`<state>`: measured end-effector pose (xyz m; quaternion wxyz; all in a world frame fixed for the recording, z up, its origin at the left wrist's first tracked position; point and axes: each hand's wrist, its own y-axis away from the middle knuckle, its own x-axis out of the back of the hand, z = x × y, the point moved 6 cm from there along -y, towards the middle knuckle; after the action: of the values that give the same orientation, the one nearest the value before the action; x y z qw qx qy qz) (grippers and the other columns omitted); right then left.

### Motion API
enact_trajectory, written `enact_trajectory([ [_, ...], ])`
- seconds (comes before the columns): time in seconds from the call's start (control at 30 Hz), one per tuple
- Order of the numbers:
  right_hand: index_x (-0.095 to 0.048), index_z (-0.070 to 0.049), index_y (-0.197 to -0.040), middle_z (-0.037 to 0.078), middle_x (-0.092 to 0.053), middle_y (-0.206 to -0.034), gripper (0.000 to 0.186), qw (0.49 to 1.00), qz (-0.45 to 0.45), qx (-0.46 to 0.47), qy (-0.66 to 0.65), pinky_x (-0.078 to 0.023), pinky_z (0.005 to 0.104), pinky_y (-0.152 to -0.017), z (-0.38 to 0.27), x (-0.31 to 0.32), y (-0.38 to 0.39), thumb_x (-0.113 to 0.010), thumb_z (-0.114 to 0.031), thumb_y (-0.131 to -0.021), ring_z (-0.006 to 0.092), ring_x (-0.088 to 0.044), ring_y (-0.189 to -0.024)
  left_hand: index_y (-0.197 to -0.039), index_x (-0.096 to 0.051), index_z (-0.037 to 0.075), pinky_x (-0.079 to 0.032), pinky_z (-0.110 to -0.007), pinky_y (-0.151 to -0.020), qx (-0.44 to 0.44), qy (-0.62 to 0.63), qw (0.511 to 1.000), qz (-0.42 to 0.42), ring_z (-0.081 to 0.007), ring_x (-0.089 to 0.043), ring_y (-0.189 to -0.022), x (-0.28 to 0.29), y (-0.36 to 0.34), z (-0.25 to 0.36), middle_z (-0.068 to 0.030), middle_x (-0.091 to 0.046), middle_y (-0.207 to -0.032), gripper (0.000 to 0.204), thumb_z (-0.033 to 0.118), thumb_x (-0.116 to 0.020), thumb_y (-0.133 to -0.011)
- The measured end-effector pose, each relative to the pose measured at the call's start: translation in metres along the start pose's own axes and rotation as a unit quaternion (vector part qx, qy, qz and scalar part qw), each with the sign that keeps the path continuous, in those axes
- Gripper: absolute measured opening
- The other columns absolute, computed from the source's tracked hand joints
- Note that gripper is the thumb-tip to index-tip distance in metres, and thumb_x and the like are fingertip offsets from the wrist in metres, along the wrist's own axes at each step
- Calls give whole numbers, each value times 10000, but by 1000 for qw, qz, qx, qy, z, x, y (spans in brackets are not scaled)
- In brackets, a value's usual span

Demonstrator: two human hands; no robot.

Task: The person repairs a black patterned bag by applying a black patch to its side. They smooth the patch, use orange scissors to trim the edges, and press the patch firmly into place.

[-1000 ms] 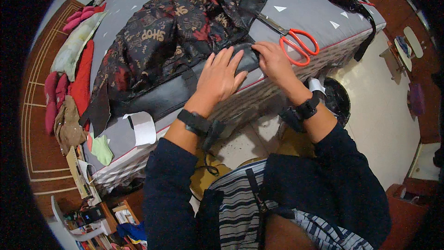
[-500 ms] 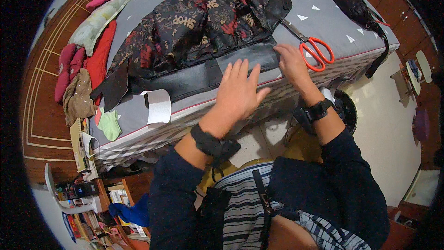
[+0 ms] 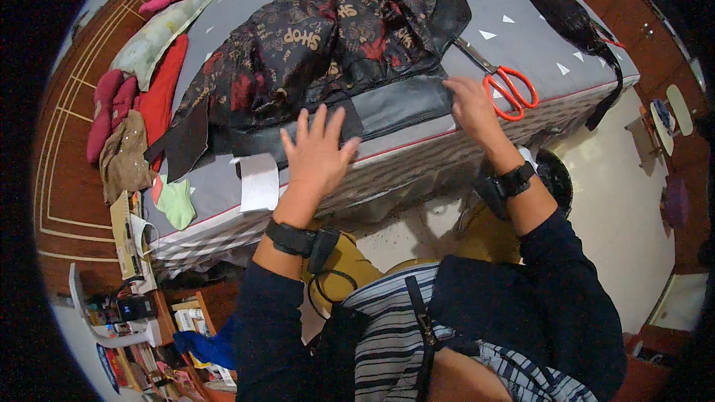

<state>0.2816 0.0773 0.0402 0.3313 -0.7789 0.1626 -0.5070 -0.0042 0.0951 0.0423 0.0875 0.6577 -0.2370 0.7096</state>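
A black leather jacket (image 3: 328, 37), its dark printed lining showing, lies spread across the bed. Along the near side runs its smooth black leather edge (image 3: 406, 104). My left hand (image 3: 318, 150) rests on that edge toward the left, fingers spread, holding nothing. At the right end of the edge, my right hand (image 3: 477, 113) has its fingers curled and closed on the leather; the thumb is partly hidden. Just right of that hand lie scissors (image 3: 512, 93) with orange handles, blades pointing up toward the jacket. A white paper piece (image 3: 260, 184) hangs over the bed's front edge, left of my left hand.
The grey bed (image 3: 521, 37) has a checked side. On its left lie a light green sock (image 3: 176, 201), brown cloth (image 3: 125, 156), red cloth (image 3: 167, 89) and a pale pillow (image 3: 156, 41). A black bag (image 3: 562, 11) with a strap sits far right. A cluttered shelf (image 3: 167, 327) stands lower left.
My left hand has slid left along the leather edge, fingers spreading wider. The right hand stays at the right end. The white paper has shifted slightly.
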Motion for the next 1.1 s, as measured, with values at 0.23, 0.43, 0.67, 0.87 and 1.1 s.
enact_trajectory([
  [0.23,-625,-52,-1069,157,-612,-1113,309,999,47,-19,-6,-470,413,-908,12,46,1,-607,-4,-765,342,-579,-1042,-1436,-345,120,-165,-591,-1098,-4,28,998,56,-341,-265,-1375,7,-2,-3,-109,-310,-1497,607,400,-506,-922],
  [0.43,-614,-43,-1127,157,-596,-1162,340,990,0,-79,114,-461,398,-917,59,67,14,-621,-14,-788,344,-570,-1064,-1419,-358,96,-213,-521,-1114,-65,103,990,70,-332,-297,-1362,-1,-19,15,-105,-364,-1468,542,287,-506,-934],
  [0.67,-597,-68,-1151,184,-615,-1115,416,988,-34,-113,103,-487,447,-869,69,63,9,-668,-91,-742,383,-592,-1000,-1421,-380,144,-178,-512,-1130,-45,25,999,15,-278,-294,-1373,-22,-28,16,-37,-382,-1468,536,328,-486,-929],
  [0.87,-424,-144,-1354,272,-566,-1010,667,960,-137,-202,136,-504,472,-811,74,59,9,-673,-150,-736,441,-589,-912,-1293,-491,84,-252,-518,-1092,-87,106,986,100,-333,-358,-1314,-5,-37,38,-108,-462,-1369,483,234,-607,-849],
  [1.1,-430,-116,-1375,88,-585,-1027,536,883,-47,-322,-338,-470,266,-625,29,69,86,-618,-214,-883,130,-557,-755,-1071,-617,100,-449,-401,-890,-224,219,937,157,-305,-548,-1017,-3,-50,105,-92,-602,-1059,325,130,-707,-760],
])
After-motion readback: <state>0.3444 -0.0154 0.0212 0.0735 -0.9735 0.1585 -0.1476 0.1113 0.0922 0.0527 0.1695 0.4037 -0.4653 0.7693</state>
